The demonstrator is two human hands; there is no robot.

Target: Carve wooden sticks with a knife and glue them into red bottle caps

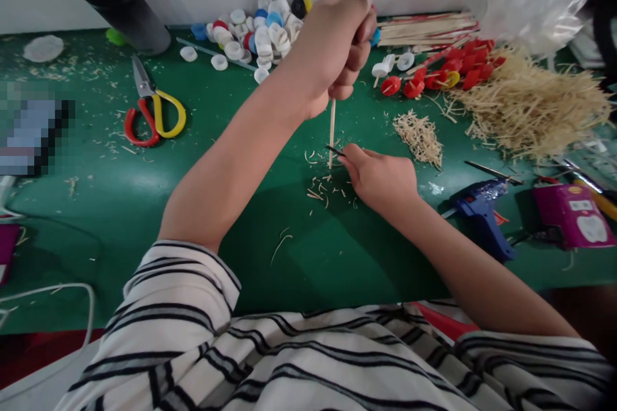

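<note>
My left hand [337, 45] is closed in a fist around a thin wooden stick [332, 122], which points down to the green table [270, 180]. My right hand [378, 176] lies lower and to the right, its fingers pinching a small, thin dark blade [334, 150]. The blade crosses the stick near its lower end. Curled wood shavings [318, 189] are scattered just under that end. The upper part of the stick is hidden inside my left fist, and most of the blade is covered by my right fingers.
Bottle caps [263, 38] pile up behind my left arm; scissors [149, 106] lie left. Wooden sticks [424, 31], red caps [467, 64] and a heap of pale strands [535, 106] sit at back right. A blue glue gun [484, 212] and purple box [573, 215] lie right.
</note>
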